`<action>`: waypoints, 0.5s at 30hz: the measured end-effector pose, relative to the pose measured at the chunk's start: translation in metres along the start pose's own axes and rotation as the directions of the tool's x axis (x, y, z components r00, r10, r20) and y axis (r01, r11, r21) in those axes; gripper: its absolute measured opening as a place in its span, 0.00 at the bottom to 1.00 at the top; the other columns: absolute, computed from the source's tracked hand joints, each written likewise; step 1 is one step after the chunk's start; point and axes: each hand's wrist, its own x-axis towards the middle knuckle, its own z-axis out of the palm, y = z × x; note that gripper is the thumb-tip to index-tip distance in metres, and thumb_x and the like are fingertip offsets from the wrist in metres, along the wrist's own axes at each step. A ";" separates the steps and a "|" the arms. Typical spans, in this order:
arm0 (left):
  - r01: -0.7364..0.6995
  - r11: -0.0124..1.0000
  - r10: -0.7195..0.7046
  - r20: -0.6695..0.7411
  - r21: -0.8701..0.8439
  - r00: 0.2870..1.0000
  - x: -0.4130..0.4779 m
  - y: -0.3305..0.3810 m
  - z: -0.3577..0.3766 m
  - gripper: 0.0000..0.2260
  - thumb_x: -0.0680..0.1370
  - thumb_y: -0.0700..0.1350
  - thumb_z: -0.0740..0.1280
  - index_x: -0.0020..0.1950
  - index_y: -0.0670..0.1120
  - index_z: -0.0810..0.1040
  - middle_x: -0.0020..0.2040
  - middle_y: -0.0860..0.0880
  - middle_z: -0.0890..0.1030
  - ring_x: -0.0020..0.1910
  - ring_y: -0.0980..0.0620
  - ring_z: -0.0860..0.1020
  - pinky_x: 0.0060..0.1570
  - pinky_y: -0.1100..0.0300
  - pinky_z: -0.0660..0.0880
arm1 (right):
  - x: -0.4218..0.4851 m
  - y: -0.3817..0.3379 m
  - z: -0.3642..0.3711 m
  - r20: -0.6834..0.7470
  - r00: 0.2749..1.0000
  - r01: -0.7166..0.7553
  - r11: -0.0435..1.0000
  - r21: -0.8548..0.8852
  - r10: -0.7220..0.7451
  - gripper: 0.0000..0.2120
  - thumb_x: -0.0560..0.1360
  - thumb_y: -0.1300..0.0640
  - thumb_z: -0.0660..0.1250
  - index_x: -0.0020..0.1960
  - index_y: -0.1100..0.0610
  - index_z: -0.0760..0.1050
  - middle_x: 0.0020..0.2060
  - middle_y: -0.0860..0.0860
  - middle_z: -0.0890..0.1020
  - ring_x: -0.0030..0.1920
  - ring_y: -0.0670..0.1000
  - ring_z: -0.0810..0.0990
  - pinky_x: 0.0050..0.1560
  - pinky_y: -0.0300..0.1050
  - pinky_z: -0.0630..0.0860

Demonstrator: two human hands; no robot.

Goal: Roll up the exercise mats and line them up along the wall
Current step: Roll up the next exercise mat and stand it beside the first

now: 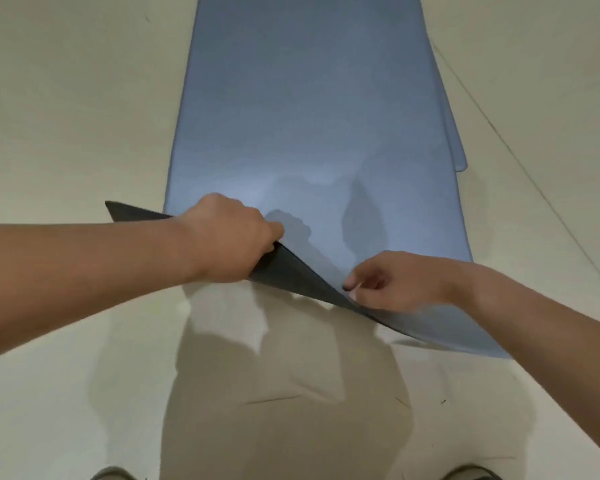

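Blue mat point(309, 116) flat on floor point(66, 98), long axis running straight ahead of both hands. Left hand point(229, 237) grips lifted near edge, dark underside showing. Right hand point(395, 282) curled at same edge, lower; grip unclear.

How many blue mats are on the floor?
2. The top mat lies in the middle, its near end lifted; a second mat peeks out under its right edge. More may hide beneath.

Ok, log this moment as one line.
phase: roll starting | left hand: grips lifted near edge of blue mat | right hand: pinches same edge | rest: flat on floor | second mat: underneath, unrolled
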 end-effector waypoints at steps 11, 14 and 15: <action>0.200 0.916 -0.269 -0.163 -0.348 0.949 0.047 -0.071 -0.006 0.14 0.88 0.51 0.56 0.71 0.50 0.73 0.62 0.46 0.78 0.56 0.43 0.77 0.54 0.44 0.78 | -0.012 -0.034 -0.062 -0.573 0.800 -0.324 0.932 -0.163 0.178 0.18 0.88 0.44 0.51 0.50 0.51 0.73 0.42 0.49 0.79 0.42 0.53 0.78 0.41 0.47 0.69; 0.134 0.946 -0.251 -0.407 -0.294 0.878 0.038 -0.073 0.009 0.16 0.85 0.45 0.62 0.74 0.48 0.73 0.65 0.44 0.77 0.58 0.41 0.76 0.55 0.45 0.76 | 0.007 -0.034 -0.080 -0.550 0.815 -0.301 0.945 -0.129 0.184 0.16 0.89 0.44 0.51 0.53 0.50 0.74 0.46 0.50 0.81 0.44 0.54 0.78 0.43 0.48 0.70; 0.115 0.966 -0.216 -0.478 -0.232 0.852 0.036 -0.073 0.012 0.17 0.83 0.42 0.64 0.73 0.46 0.75 0.63 0.43 0.78 0.57 0.40 0.77 0.54 0.44 0.76 | 0.014 -0.034 -0.089 -0.528 0.827 -0.311 0.940 -0.139 0.195 0.16 0.89 0.43 0.51 0.55 0.50 0.74 0.49 0.50 0.82 0.47 0.54 0.78 0.45 0.49 0.72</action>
